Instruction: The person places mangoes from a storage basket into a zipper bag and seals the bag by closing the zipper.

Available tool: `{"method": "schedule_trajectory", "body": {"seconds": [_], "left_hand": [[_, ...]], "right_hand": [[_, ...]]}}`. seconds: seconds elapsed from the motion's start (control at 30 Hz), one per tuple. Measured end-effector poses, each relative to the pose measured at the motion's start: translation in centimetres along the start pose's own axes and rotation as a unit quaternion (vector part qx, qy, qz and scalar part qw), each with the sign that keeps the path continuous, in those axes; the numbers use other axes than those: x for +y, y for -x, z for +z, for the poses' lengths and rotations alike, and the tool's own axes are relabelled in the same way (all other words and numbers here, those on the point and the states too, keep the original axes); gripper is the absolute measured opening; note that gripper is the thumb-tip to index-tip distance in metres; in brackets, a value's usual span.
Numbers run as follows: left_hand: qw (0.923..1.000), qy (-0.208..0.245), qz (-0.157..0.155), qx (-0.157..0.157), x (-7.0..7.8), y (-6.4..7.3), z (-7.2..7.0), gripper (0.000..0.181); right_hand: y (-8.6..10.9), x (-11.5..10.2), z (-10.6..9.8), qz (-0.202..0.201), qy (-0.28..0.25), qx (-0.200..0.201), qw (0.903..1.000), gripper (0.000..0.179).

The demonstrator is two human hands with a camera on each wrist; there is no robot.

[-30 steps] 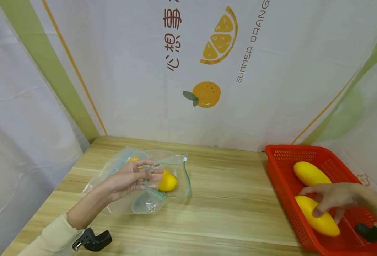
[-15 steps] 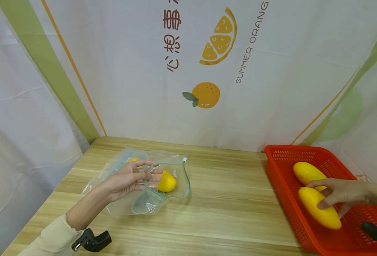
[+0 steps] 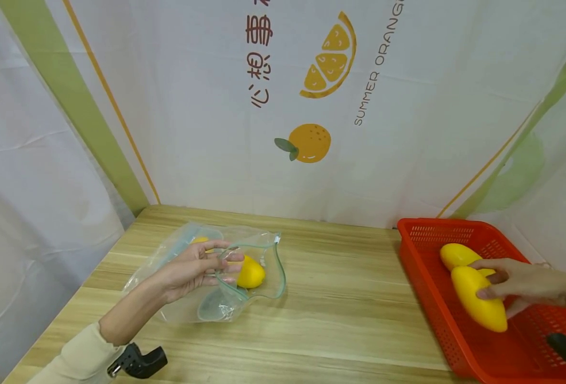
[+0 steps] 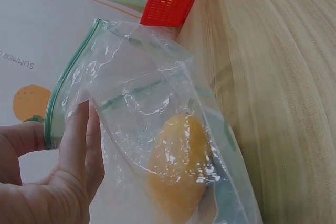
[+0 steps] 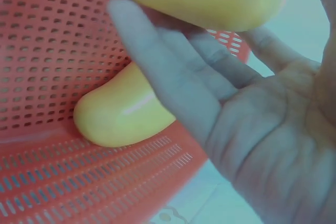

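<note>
A yellow mango (image 3: 475, 298) is gripped by my right hand (image 3: 532, 280), thumb on its near side, tilted above the floor of the red basket. Behind it a second mango (image 3: 453, 255) lies in the basket, partly covered. On the left, my left hand (image 3: 186, 272) is at the mouth of a clear zip bag (image 3: 182, 306), its fingers fairly straight against the green-edged opening. Inside the bag rests a mango (image 4: 178, 166); another yellow shape (image 3: 200, 240) shows through the plastic farther back. In the right wrist view, the fingers (image 5: 173, 77) reach under the held mango.
The red perforated basket (image 3: 422, 314) stands at the table's right side. Wooden table surface (image 3: 340, 298) lies between basket and bag. White printed curtains (image 3: 206, 106) enclose the back and sides. Black wrist mounts (image 3: 141, 361) stick out below the hands.
My right hand has lifted the mango off the near part of the basket and moved it slightly up and away, toward the second mango. The left hand and bag stay put.
</note>
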State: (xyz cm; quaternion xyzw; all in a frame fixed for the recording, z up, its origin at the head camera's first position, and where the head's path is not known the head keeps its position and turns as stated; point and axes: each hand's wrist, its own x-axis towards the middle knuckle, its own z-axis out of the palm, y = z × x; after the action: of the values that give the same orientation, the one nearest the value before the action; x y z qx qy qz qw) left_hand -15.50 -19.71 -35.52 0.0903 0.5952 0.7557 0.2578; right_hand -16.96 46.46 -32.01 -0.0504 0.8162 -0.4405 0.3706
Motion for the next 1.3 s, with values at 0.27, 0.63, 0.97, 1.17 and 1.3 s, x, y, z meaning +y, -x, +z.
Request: {"method": "schedule_trajectory", "body": {"seconds": [0.27,0.63,0.97,1.17,1.3], "left_hand": [[1.0000,-0.001,0.001,-0.004,-0.1,-0.1,0.1,0.059],[1.0000,0.002,-0.003,-0.001,-0.2,-0.3,0.1,0.057],[1.0000,0.002,-0.005,0.001,-0.1,-0.4,0.1,0.059],[1.0000,0.002,-0.006,0.002,-0.2,-0.4,0.2,0.057],[0.9999,0.005,-0.008,0.004,-0.3,-0.4,0.2,0.057]], "right_hand": [[0.1,-0.6,-0.2,-0.039,0.016,0.027,0.9988,0.070],[0.0,-1.8,-0.1,-0.070,-0.027,0.054,0.9957,0.053],[-0.1,-3.5,0.8,-0.071,-0.013,0.121,0.9900,0.076],[-0.3,-4.3,1.4,-0.071,-0.010,0.142,0.9873,0.083],[-0.5,-4.9,1.7,-0.067,-0.013,0.144,0.9872,0.084]]}}
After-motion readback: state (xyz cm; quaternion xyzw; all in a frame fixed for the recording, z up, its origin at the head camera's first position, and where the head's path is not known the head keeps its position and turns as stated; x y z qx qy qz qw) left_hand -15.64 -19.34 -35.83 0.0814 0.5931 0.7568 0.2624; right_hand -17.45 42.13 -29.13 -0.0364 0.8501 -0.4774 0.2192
